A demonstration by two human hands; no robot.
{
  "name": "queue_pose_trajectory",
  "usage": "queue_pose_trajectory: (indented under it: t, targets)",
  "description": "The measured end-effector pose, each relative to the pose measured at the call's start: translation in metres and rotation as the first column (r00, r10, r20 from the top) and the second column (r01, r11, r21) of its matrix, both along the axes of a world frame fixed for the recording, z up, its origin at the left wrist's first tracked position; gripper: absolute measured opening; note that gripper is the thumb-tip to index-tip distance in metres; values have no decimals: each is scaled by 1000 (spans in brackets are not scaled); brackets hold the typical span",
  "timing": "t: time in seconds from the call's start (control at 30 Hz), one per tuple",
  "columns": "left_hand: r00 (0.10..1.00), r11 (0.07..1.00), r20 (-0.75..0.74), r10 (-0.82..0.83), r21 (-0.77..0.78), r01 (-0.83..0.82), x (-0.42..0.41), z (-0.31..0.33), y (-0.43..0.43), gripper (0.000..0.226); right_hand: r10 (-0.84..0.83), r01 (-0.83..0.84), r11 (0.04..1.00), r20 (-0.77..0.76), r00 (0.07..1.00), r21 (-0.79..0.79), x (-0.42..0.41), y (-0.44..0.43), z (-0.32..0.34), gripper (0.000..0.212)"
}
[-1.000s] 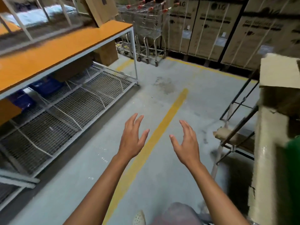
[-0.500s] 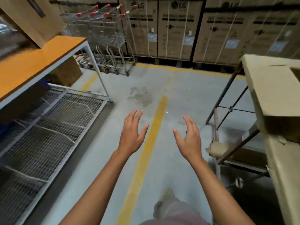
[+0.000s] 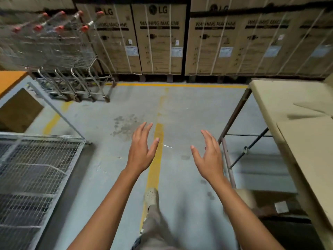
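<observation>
Across the far end of the line: a wall of strapped boxes, edge to edge, closing off that way. On both sides of the line: bare grey floor, an open lane from the boxes back to the feet, with the widest room for moving along the stripe itself.

Right of the line: stand of dark tubes, topped with cardboard, long edge bordering the lane, slanted leg and cross-brace reaching in toward the line. Left of the line: low wire shelf, corner jutting at the lane. Further left and up the line: nested carts, then an orange table with 1 pale leg slanting down to the shelf corner.

Over the line, in mid-air: 2 hands, nothing held. Left hand just left of the line, fingers straight and slightly fanned, thumb out across the stripe. Right hand right of the line, fingers loose and spread, close beside the stand's near post; touching or not, cannot tell.

On the line, below the hands: 1 pale shoe.
</observation>
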State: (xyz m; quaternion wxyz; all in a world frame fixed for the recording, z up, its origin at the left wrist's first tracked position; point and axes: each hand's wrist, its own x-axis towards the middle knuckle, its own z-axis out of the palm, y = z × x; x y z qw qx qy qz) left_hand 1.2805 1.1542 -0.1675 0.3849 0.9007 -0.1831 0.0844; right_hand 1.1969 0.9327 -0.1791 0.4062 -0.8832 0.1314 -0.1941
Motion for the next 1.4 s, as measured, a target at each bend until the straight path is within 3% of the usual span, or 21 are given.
queue_pose_trajectory:
  t: [0.23,0.47,0.73,1.07,1.4]
  targets:
    - [988,989,25,-150,3,150,204,-2,-53,52,-164,163,986,36,986,30,171,-34,-2,60]
    - [942,943,50,-331,37,329,358,27,-114,54,-306,305,952,29,952,34,296,-69,21,60]
    - [889,891,64,-453,23,453,483,12,-225,58,-429,428,903,40,902,20,413,-162,6,59]
    - [816,818,74,-574,2,575,625,19,-431,58,-557,554,830,50,829,72,536,-338,12,58]
    - [636,634,48,-770,-53,772,689,18,-647,59,-766,764,643,75,639,54,575,-498,17,57]
